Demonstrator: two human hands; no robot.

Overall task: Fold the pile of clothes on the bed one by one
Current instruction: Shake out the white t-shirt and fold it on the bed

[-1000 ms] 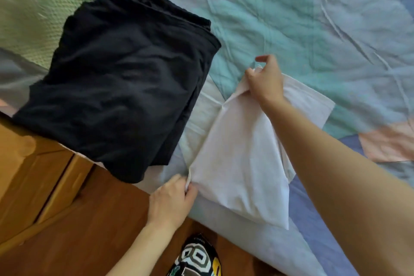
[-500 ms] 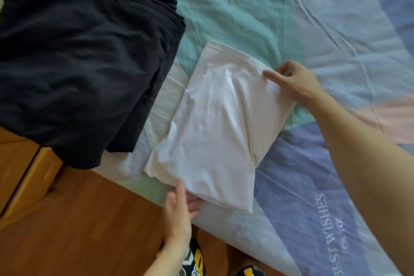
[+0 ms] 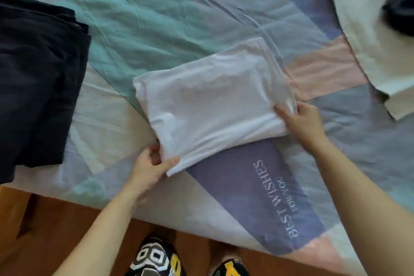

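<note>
Both hands (image 3: pixel 149 167) (image 3: pixel 302 119) pinch the folded white garment (image 3: pixel 210 105); fingertips seemingly tucked underneath.

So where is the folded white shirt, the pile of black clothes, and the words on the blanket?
Folded white shirt (image 3: pixel 210 101): head view, middle of its top.
Pile of black clothes (image 3: pixel 38 78): head view, top layer.
White printed words (image 3: pixel 277 199): head view, middle of the lettering.

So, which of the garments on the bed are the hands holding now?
The white folded garment in the middle: the left hand pinches its near corner, the right hand grips its right edge. The black stack at left and the cream garment at right lie untouched.
</note>
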